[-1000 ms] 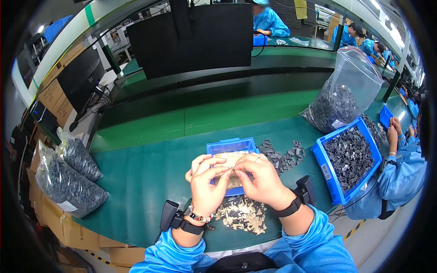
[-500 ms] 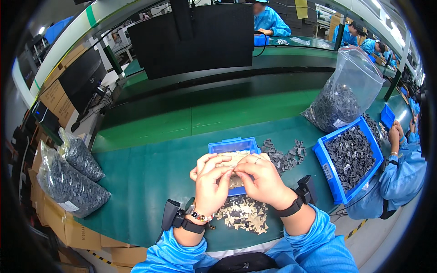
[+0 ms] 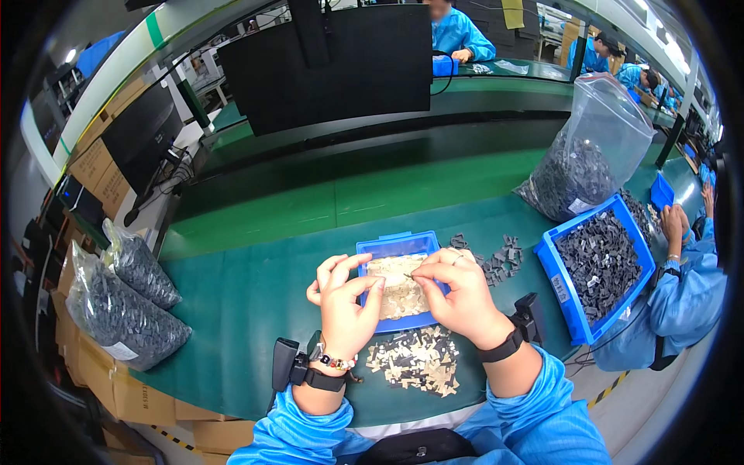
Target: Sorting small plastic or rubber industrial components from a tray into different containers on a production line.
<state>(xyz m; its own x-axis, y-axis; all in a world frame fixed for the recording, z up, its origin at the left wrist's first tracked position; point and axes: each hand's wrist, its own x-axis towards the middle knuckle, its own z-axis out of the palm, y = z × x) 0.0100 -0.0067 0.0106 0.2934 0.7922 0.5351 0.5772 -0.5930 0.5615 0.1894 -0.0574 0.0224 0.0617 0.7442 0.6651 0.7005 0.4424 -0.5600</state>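
Two hands pinch one tiny part above a small blue tray.

At the frame's centre, the left hand [image 3: 346, 304] and right hand [image 3: 463, 294] both grip one tiny pale flat part [image 3: 406, 276] over the small blue plastic tray [image 3: 397, 246]. Below lies one heap of beige-grey pieces [image 3: 415, 361]; right, one large blue bin [image 3: 561, 291]; left, two clear bags [image 3: 116, 325].

Your right hand [image 3: 463, 296] covers the right side of the small blue tray [image 3: 387, 246] beneath it; the tiny piece [image 3: 408, 276] pinched at its fingertips, just beside your left hand [image 3: 343, 307], is too small to identify
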